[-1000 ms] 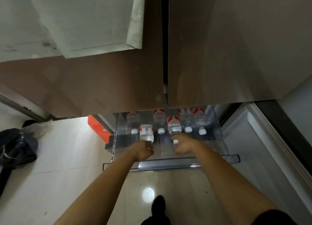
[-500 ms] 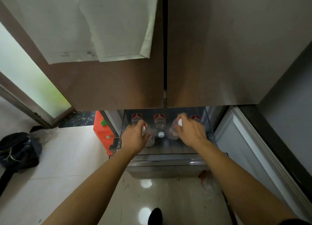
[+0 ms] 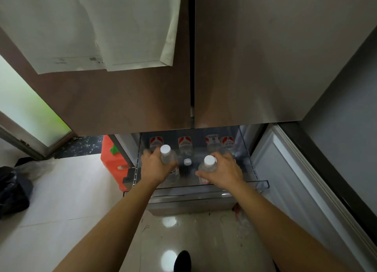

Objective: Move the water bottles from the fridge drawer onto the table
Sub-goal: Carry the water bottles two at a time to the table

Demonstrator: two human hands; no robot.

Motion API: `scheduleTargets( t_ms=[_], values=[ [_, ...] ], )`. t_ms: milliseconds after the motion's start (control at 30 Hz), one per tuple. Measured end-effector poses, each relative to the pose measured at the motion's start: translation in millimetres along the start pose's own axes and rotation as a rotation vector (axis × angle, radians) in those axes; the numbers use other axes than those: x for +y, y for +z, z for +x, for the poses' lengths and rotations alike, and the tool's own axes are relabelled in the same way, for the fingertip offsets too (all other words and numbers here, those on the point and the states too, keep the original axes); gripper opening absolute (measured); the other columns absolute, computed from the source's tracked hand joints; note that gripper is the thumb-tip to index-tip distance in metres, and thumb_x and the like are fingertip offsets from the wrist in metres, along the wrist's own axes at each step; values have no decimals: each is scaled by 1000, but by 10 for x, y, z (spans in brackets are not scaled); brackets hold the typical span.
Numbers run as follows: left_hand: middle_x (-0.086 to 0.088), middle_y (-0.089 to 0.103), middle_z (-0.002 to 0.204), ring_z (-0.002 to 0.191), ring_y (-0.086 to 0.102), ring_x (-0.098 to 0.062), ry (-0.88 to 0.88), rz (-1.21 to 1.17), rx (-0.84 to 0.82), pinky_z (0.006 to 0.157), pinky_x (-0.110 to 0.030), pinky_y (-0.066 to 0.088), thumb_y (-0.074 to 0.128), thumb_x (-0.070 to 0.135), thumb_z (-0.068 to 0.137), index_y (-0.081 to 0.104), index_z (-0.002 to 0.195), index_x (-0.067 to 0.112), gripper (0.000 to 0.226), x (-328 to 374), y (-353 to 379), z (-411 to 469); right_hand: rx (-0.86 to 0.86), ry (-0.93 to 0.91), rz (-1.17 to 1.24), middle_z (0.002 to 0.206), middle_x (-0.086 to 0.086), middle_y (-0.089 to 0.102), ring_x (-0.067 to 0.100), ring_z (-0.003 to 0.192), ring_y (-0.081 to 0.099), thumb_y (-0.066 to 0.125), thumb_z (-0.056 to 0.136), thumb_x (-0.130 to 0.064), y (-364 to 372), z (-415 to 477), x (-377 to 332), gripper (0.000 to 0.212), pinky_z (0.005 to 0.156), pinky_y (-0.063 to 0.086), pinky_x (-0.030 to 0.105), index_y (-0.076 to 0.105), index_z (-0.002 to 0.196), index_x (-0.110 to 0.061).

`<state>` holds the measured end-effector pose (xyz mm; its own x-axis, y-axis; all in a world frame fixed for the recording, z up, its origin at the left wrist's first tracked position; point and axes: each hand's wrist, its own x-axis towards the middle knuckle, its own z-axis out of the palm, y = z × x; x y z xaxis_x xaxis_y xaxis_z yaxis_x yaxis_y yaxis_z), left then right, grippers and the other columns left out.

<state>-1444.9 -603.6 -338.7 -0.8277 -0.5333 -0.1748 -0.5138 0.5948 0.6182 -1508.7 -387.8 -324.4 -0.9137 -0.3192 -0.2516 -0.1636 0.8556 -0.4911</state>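
Observation:
The clear fridge drawer (image 3: 262,183) stands pulled out below the two brown fridge doors. My left hand (image 3: 153,167) grips a clear water bottle with a white cap (image 3: 166,154), held upright above the drawer's left side. My right hand (image 3: 224,172) grips a second white-capped bottle (image 3: 208,165) above the drawer's right side. Several more bottles with red and white labels (image 3: 184,144) lie in the drawer with caps pointing toward me, one between my hands (image 3: 187,162). No table is in view.
The shut fridge doors (image 3: 255,67) hang over the drawer, with white papers (image 3: 91,26) stuck on the left one. An orange box (image 3: 114,159) stands left of the drawer. A black bag (image 3: 12,192) lies on the tiled floor at far left. A white panel (image 3: 289,180) runs along the right.
Both hands reached into the drawer, closed on a bottle each and have lifted them up with the caps pointing up. The camera has tilted up and closer to the fridge.

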Motion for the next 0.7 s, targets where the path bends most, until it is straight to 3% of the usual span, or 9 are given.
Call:
scheduleTargets(
  t_ms=[100, 267, 367, 500, 600, 700],
  values=[
    [-11, 52, 130, 122, 51, -34, -19, -136, -113, 102, -49, 47, 87, 35, 68, 40, 135, 25, 83, -112, 113, 26, -85, 26, 79, 136, 1, 46, 24, 119, 52, 82, 63, -61, 88, 36, 12, 79, 89, 47, 33, 50, 128, -32],
    [-8, 61, 121, 110, 60, -30, -16, -233, -25, 92, -43, 51, 84, 21, 75, 39, 128, 20, 70, -166, 231, 47, -99, 76, 294, 106, -3, 64, 17, 94, 62, 87, 61, -37, 206, 117, 47, 60, 74, 55, 31, 47, 106, -32],
    [-3, 60, 118, 111, 59, -27, 6, -265, -24, 93, -42, 51, 85, 21, 75, 41, 125, 23, 67, -166, 272, 39, -53, 73, 317, 99, -5, 62, 13, 88, 60, 85, 66, -29, 182, 128, 63, 54, 65, 49, 23, 49, 108, -29],
    [8, 57, 114, 113, 58, -22, 46, -298, 33, 97, -44, 51, 85, 21, 74, 40, 119, 34, 64, -192, 187, -109, 46, 36, 380, 96, -5, 66, 17, 92, 64, 82, 69, -25, 200, 29, -10, 48, 77, 57, 34, 52, 105, -34],
    [5, 58, 119, 114, 56, -18, 102, -320, 119, 98, -38, 48, 84, 20, 75, 43, 126, 30, 66, -151, 5, -202, 103, -38, 447, 96, -7, 68, 17, 92, 65, 79, 71, -26, 124, -51, -150, 42, 83, 58, 39, 54, 102, -39],
    [8, 56, 121, 116, 54, -15, 143, -354, 215, 100, -32, 43, 83, 18, 77, 44, 132, 26, 68, -50, -231, -428, 155, -140, 453, 114, -2, 66, 20, 106, 61, 78, 75, -26, 16, -223, -299, 48, 93, 53, 37, 59, 119, -33]
  ],
)
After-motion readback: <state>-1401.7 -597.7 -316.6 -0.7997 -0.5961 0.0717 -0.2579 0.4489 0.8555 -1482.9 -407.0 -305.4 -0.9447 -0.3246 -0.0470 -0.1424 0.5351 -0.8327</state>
